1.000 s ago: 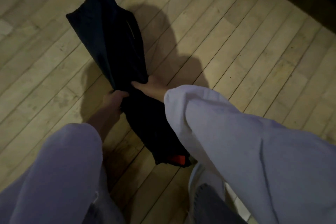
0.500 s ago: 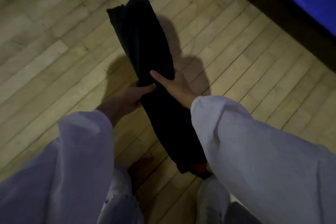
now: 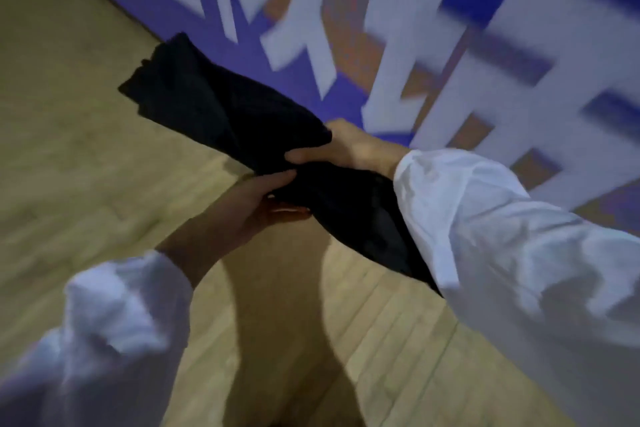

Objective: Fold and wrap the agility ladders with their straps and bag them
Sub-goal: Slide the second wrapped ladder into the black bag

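Observation:
A long black bag (image 3: pixel 207 107) is held up off the floor, lying slantwise from the upper left down to the right. My left hand (image 3: pixel 249 204) grips its middle from below, fingers curled round the fabric. My right hand (image 3: pixel 343 146) grips the same spot from above, thumb pressed into the cloth. The bag's lower end runs behind my right white sleeve and is hidden there. No ladder rungs or straps show outside the bag. The frame is blurred by motion.
A pale wooden floor (image 3: pixel 86 156) fills the left and bottom. A purple-blue painted area with large white and orange markings (image 3: pixel 415 45) covers the upper right. My shadow falls on the boards below my hands.
The bag has been lifted off the floor and swung toward the painted area, both hands still gripping its middle. The view has tilted up and turned right.

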